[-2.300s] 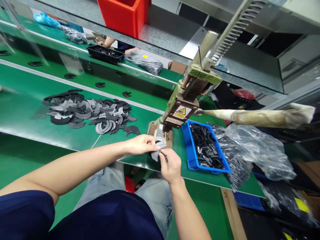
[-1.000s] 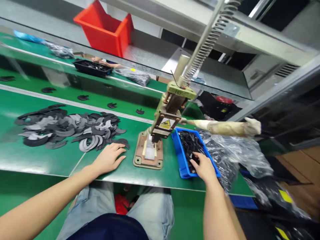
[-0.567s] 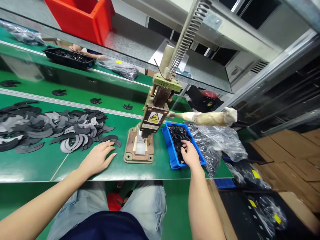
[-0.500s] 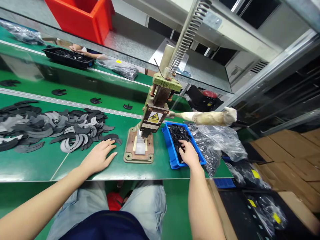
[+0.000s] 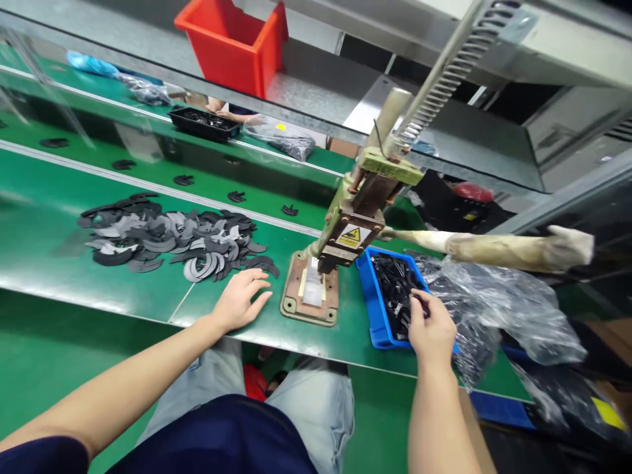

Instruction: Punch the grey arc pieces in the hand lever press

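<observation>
My left hand [image 5: 241,301] rests palm down on the green worktop, fingers stretched, by the near right end of a heap of curved dark-grey pieces [image 5: 162,237]. Its fingertips lie close to one curved piece; whether they touch it I cannot tell. Over the right side of a blue bin [image 5: 378,316] full of small black plastic parts [image 5: 395,283], my right hand [image 5: 432,326] has its thumb and fingers pinched around a small black part, mostly hidden. Between the hands stands a hand press [image 5: 345,230] with a pale fixture block [image 5: 313,289] on its base.
The press lever [image 5: 494,247], wrapped in pale material, juts right above the bin. Clear plastic bags [image 5: 503,303] lie right of the bin. Behind, a belt [image 5: 207,184] carries several black pieces. A red bin [image 5: 232,49] sits on the shelf; another person's hand [image 5: 214,105] shows beyond.
My right hand has gone from reaching among the black parts, fingers spread, to a pinch at the bin's right side. The view has shifted left; my left hand stays beside the heap.
</observation>
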The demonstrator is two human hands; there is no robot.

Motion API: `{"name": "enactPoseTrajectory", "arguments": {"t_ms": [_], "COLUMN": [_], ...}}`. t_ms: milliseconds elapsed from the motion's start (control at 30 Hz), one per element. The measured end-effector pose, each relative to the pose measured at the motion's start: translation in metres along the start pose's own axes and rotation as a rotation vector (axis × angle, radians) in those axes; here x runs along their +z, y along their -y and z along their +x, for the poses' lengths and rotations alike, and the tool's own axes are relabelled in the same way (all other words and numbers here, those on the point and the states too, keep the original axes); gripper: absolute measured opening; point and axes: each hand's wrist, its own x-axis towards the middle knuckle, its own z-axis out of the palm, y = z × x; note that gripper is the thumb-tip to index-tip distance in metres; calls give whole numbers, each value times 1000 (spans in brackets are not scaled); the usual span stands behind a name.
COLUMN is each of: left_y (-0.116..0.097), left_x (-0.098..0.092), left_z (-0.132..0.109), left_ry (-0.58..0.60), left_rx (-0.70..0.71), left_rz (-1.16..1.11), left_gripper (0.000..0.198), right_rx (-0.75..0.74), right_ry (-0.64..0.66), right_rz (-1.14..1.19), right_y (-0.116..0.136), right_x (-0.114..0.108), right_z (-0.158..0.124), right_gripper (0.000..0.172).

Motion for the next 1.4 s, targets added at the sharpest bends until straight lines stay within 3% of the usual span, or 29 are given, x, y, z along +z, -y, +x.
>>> {"name": "enactPoseTrajectory", "arguments": {"t_ms": [167,267,367,533,733,933,1033,1133,1233,1333,1400], "left_y": [-51,-76,-88,-90,-86,-87,-78,-59,-38,-27,-24], "left_x": [-5,-8,-9,-11,-13,-13,-12,-5,9,26,36], "left_z": [1,2,2,-2,-5,-4,5,25,52,76,88], "left_ry": [-42,35,131,237,168,94,96,33,6,50,111], "left_rx": [107,149,151,122,183,313,318,192,107,129,167], "left_rz": [-239,-396,-450,-430,-408,-404,-371,-329,-261,-171,-99], "left_gripper": [23,36,39,23,17,26,17,10,15,18,18], "right_rx": [-205,-262,-322,-377,-342,-366,-377,-336,-252,-309,-311], "right_ry": [110,204,264,288,287,281,273,176,-75,-474,-470], "right_rz": [211,329,441,504,516,518,496,459,507,861,1003], "right_y": [76,119,144,149,140,145,142,131,131,154,174], "right_x": [21,41,51,56,59,59,50,30,-1,-39,-65], "right_z": [-42,-72,-92,-102,-107,-106,-93,-59,-4,57,90], "right_gripper": [40,56,68,72,72,70,60,32,33,43,42]}}
